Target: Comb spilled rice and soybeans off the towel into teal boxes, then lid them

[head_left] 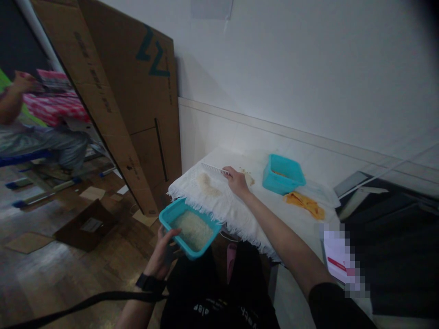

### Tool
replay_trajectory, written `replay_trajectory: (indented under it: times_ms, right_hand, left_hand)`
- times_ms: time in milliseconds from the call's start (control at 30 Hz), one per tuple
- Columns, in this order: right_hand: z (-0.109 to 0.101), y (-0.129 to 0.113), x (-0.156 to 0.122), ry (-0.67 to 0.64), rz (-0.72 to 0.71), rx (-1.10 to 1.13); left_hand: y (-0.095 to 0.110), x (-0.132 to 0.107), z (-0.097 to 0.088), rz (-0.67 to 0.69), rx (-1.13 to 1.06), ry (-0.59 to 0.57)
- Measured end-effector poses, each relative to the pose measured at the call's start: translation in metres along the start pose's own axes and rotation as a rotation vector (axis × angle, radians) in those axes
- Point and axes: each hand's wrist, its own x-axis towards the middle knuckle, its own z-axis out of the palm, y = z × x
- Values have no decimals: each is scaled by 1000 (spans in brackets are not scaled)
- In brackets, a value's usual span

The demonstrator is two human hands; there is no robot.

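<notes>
My left hand [163, 253] grips the near corner of a teal plastic tub [171, 215] with pale grains in it, held just below the table's front edge. My right hand [237, 181] is stretched over a white fringed towel [219, 205] on the table, fingers closed on a thin white comb-like tool [213, 169] that rests on the cloth. A brownish stain [207, 183] marks the towel just left of that hand. A second teal tub [283, 174] stands farther back on the table, to the right of my right hand.
An orange smear [305, 203] lies on a clear sheet by the far tub. Large cardboard sheets [137, 105] lean on the wall at left. Cardboard pieces [85, 226] litter the wooden floor. Another person's arm [13, 98] shows far left. Dark equipment [394, 237] fills the right.
</notes>
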Motion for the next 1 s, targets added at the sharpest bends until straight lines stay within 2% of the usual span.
replay_trajectory:
  times_ms: [233,467,567,767,1000]
  right_hand:
    - [-21,3,-50,-6,-96,75]
    - [-39,-14,-105,1,-174,69]
    - [-49,-22,-116,-1,-192,32]
    - [-62,-24,-122,112,-124,-140]
    - [-54,-31,-152,133,-292,-161]
  left_hand:
    - [2,-5,5,1,-11,-3]
    - [-1,-2,6,27,-12,18]
    - [-2,1,5,33,-20,11]
    - [1,-2,7,0,-23,-5]
    - [4,-8,12,3,-18,-25]
